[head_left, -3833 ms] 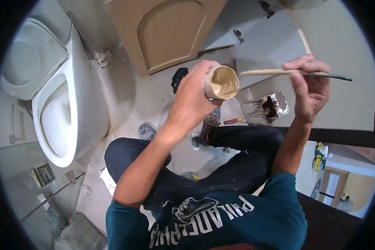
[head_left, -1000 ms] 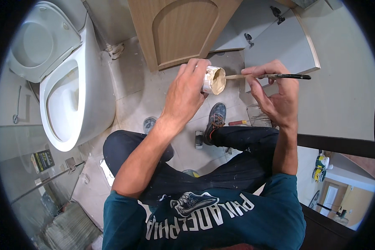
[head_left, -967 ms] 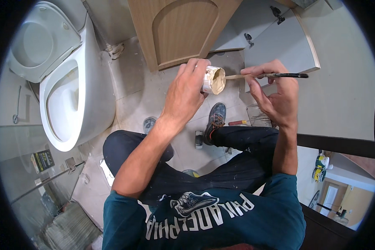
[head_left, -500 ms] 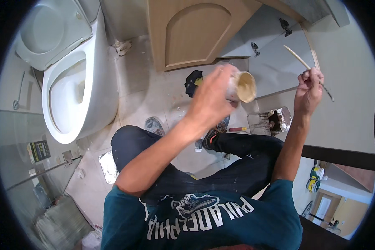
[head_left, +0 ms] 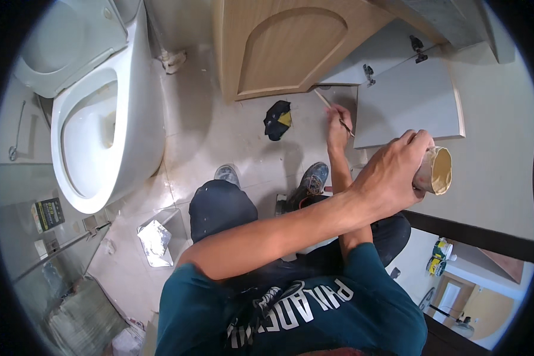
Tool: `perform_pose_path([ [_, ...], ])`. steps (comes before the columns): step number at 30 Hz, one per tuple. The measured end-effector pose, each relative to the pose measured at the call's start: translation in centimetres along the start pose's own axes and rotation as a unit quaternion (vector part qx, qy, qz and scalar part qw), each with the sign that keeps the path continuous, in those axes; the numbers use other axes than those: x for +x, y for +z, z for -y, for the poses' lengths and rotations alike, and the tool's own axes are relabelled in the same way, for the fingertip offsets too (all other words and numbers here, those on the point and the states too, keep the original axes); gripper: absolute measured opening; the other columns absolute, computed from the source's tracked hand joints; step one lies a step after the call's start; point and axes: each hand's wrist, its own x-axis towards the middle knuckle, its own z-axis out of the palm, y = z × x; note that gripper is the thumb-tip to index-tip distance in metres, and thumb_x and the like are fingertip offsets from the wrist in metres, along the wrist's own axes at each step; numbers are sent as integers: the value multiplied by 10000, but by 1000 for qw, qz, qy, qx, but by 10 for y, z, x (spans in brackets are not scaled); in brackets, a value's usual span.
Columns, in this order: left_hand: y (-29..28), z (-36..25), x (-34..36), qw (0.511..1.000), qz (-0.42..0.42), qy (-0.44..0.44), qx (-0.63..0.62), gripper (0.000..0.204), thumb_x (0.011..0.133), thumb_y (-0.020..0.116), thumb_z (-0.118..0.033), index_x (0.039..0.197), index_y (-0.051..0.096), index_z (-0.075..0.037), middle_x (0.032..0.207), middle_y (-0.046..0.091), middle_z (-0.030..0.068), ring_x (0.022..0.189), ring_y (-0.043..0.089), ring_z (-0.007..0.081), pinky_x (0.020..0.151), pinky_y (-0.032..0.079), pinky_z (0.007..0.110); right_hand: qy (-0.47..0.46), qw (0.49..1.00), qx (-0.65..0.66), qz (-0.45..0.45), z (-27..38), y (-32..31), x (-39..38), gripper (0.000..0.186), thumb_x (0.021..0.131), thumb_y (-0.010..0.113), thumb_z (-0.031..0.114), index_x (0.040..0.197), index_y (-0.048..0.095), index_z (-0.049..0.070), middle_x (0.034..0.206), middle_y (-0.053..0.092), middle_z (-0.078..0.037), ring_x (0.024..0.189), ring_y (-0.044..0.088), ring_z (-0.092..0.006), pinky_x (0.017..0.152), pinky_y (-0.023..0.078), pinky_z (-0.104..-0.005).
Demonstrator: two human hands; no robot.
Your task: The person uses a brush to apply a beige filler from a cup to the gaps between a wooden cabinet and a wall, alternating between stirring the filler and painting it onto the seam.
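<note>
My left arm reaches across to the right, over my right forearm. In my left hand (head_left: 396,170) is a cup (head_left: 440,170) with a cream-coloured inside, tilted so its mouth faces right. My left fingers wrap round its side and base. Beyond that forearm, my right hand (head_left: 339,126) pinches a thin stick (head_left: 322,98), pale toward the far end and dark at the near end. The stick's pale end lies by the lower edge of the open cabinet (head_left: 342,72). Whether its tip touches anything, I cannot tell.
A wooden cabinet door (head_left: 293,50) stands at the far middle, and a white panel (head_left: 406,98) with hinges at the right. A toilet (head_left: 151,133) is on the left. On the floor lie a black and yellow cloth-like piece (head_left: 274,121) and a foil-lined tray (head_left: 178,221).
My left hand has carried the cup to the right and nearer. My right hand has moved left with the stick, toward the cabinet's lower edge, so my arms now cross.
</note>
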Motion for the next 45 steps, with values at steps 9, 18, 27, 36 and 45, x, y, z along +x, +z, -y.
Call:
perform_pose_path([
  [9,-35,-7,1,996,4,-8,84,535,745,754,96,1215,505,45,1159,587,235,1081,658,434,962,561,516,-187,950,-242,60,-79,27,26,219,1003,683,126,1196,761,58,1043,782,-154,926,730,-288,833,564,-389],
  [18,-28,-11,-5,994,63,-11,89,432,879,686,10,1263,502,86,1175,575,240,1155,640,413,916,647,448,-321,884,-315,130,-100,38,46,225,964,677,76,1174,756,67,1082,778,-157,1000,711,-356,945,498,-461],
  [27,-32,-10,-7,987,9,12,158,423,859,765,-19,1226,580,82,1158,569,222,1025,691,339,766,690,356,-334,871,-339,121,-101,45,42,251,950,657,87,1183,744,60,1117,766,-153,1036,689,-349,971,477,-463],
  [36,-32,-8,-9,991,14,11,133,440,859,771,28,1241,569,112,1178,570,236,1026,696,343,754,707,347,-284,884,-356,111,-105,48,39,292,949,646,92,1224,743,81,1121,756,-145,1055,662,-369,996,495,-461],
  [45,-35,-6,-11,992,11,8,128,474,870,777,23,1283,567,121,1202,564,239,1039,692,336,751,710,346,-287,881,-357,114,-107,52,34,292,952,633,83,1226,733,71,1138,737,-155,1053,643,-377,979,489,-474],
])
